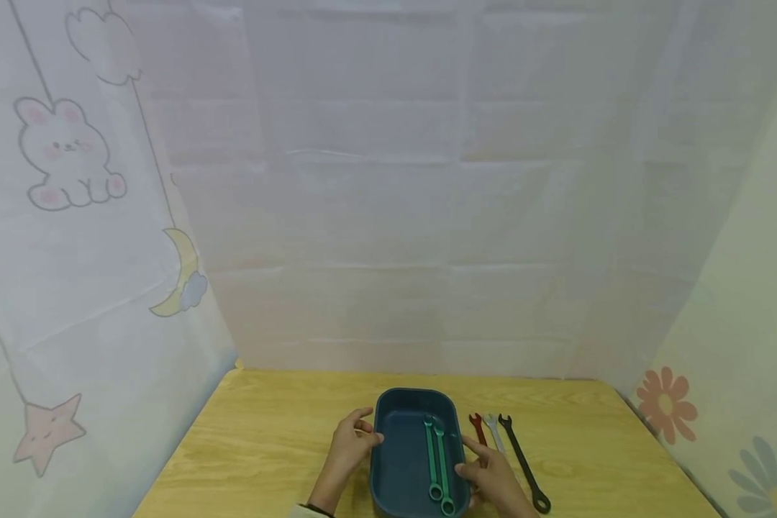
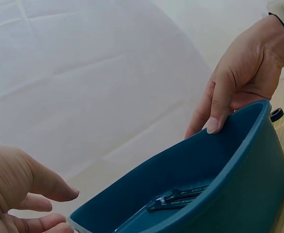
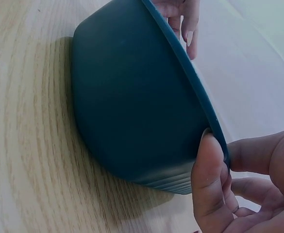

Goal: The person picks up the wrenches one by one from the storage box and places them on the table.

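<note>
The right hand (image 1: 490, 478) pinches the tray (image 1: 398, 453); the loosely spread left hand (image 1: 350, 440) should balance it lest green combination wrenches (image 1: 432, 460) slide.

Rear wall (image 1: 362, 216), twelve o'clock: pale sheeting, creased in a grid. Left wall (image 1: 126, 374), nine o'clock: whitish, printed with rabbit (image 1: 71, 155) and cloud (image 1: 106, 47) towards ten, moon (image 1: 187, 262) at nine, star (image 1: 48, 432) at eight; right wall (image 1: 751, 288), three o'clock: yellowish, orange-red flower (image 1: 665, 405) at four. Wood-grain table (image 1: 265, 432), six o'clock.
</note>
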Demonstrator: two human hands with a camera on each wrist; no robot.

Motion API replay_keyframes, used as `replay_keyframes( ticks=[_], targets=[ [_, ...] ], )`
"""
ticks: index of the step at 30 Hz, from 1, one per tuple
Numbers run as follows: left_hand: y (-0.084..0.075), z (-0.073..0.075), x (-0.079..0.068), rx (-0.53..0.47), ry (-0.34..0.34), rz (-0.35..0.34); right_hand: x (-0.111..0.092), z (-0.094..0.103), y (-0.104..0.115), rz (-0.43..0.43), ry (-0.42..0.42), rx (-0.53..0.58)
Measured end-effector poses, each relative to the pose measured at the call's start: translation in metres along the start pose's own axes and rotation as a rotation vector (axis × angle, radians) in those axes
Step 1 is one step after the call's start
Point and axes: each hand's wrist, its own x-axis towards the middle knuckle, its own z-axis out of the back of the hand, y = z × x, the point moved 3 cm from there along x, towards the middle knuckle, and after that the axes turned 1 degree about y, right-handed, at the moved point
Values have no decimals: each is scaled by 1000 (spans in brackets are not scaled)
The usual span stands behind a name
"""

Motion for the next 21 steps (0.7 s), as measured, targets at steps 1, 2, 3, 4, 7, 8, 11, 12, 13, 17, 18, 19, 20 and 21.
replay_keyframes(
  ticks=[1,2,3,4,7,8,11,12,13,17,18,19,20,21],
  targets=[
    [0,0,0,3,-1,-4,0,0,0,6,-3,-3],
    [-1,0,1,4,-3,-7,-1,0,0,9,-6,-5],
    [-1,-1,1,6,-6,-9,-1,-1,0,10,-11,-9],
    [-2,-1,1,5,-8,-11,-1,-1,0,9,-11,-12],
    [-5,-2,2,16,-12,-23,0,-1,1,0,-13,-18],
    [-6,-3,3,16,-11,-25,1,-1,1,-3,-11,-19],
    [-9,-5,2,10,0,-46,2,-1,1,-6,-9,-15],
    [-12,-5,1,-3,6,-48,2,-1,0,-4,-9,-12],
    [-15,-5,-1,-11,13,-52,2,-1,0,-1,-7,-10],
    [-34,-7,-13,-35,36,-68,1,-2,-1,20,1,-4],
    [-37,-7,-15,-40,43,-65,1,-2,-2,24,1,-4],
    [-38,-8,-15,-42,50,-69,1,-2,-2,26,1,-7],
    [-37,-10,-15,-49,54,-69,1,-2,-2,27,0,-6],
    [-35,-11,-13,-60,62,-67,1,-2,-2,26,-3,-8]
  ],
)
